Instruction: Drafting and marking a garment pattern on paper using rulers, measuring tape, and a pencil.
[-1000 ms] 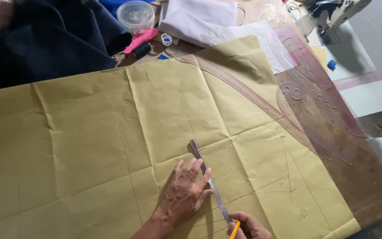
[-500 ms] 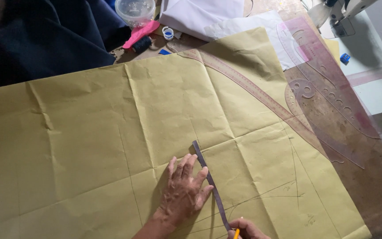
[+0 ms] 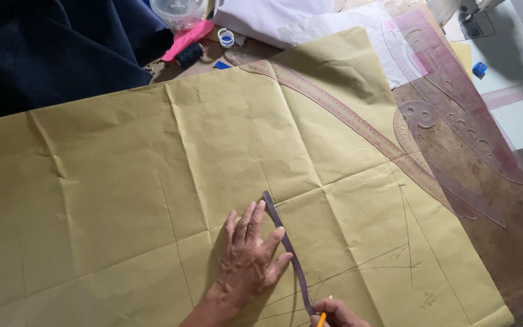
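Note:
A large creased sheet of brown pattern paper [image 3: 152,169] covers the table, with pencil lines drawn at its lower right. My left hand [image 3: 248,260] lies flat with spread fingers on the paper, pressing a thin dark curved ruler [image 3: 286,242] along its right edge. At the bottom edge of the view my right hand [image 3: 337,313] grips a yellow pencil [image 3: 321,318] with its tip at the ruler's lower end. Most of the right hand is cut off by the frame.
A long translucent pink curved ruler [image 3: 346,118] and clear french curves [image 3: 455,115] lie at the right on the worn wooden table [image 3: 516,242]. Dark blue fabric [image 3: 49,54], a pink object [image 3: 186,39], a clear container [image 3: 180,11] and white cloth [image 3: 273,15] sit at the back.
The view has shifted, so the hands appear slightly lower and further right. My left hand stays pressed on the ruler; the right hand with the pencil remains at its lower end.

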